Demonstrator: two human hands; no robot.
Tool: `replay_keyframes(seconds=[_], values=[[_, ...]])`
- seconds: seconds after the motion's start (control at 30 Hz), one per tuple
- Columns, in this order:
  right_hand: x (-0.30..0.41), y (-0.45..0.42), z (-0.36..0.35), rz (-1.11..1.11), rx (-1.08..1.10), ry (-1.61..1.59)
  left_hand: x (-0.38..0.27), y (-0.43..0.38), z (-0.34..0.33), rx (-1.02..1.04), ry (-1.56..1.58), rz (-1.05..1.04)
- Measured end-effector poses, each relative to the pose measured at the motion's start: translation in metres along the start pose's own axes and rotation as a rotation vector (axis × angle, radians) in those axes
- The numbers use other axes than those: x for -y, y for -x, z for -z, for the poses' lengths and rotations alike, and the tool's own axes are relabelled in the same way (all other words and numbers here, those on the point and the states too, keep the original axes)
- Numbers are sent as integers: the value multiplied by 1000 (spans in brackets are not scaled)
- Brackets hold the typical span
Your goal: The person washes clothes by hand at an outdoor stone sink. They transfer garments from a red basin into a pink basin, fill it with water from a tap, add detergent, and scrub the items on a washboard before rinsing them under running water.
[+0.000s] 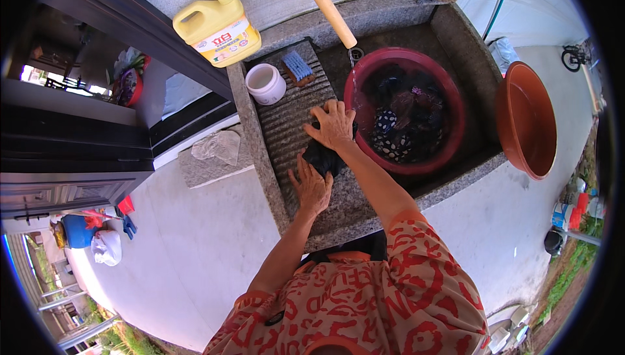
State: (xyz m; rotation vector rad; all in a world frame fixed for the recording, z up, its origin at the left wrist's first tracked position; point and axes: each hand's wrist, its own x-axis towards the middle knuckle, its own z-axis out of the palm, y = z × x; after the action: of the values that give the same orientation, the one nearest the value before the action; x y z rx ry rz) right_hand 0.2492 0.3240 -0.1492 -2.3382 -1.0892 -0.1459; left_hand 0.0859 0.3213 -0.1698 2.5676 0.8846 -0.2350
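Observation:
A bunched dark wet cloth (323, 157) lies on the ribbed stone washboard (278, 120) of the sink. My left hand (311, 186) grips its near end, fingers bent over the fabric. Farther up, my right hand (333, 125) clasps the other end, close to the basin's rim. Just right of that hand, a dark red plastic basin (456, 132) holds dark clothes (415, 106) soaking in water, some with white dots. Water runs from a tan pipe (342, 25) at the basin's left edge. Part of the cloth is hidden under my fingers.
A scrub brush (298, 67) and a white tub (266, 85) sit on the washboard's far end. A yellow detergent jug (219, 30) stands at the stone sink's (263, 169) back left corner. An orange-brown basin (527, 120) leans at the right wall. A dark door frame (195, 27) is at left.

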Motion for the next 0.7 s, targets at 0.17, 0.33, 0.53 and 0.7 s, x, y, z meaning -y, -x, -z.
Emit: replay_keyframes(seconds=[0.17, 0.33, 0.53, 0.7], values=[[20, 85, 64, 318, 87, -265, 3, 9, 3, -121, -77, -96], [9, 87, 58, 372, 63, -143, -3, 11, 11, -124, -122, -99], [-17, -5, -4, 135, 23, -3, -12, 6, 11, 53, -198, 52], [-18, 21, 24, 353, 200, -237, -6, 4, -2, -240, 235, 109]])
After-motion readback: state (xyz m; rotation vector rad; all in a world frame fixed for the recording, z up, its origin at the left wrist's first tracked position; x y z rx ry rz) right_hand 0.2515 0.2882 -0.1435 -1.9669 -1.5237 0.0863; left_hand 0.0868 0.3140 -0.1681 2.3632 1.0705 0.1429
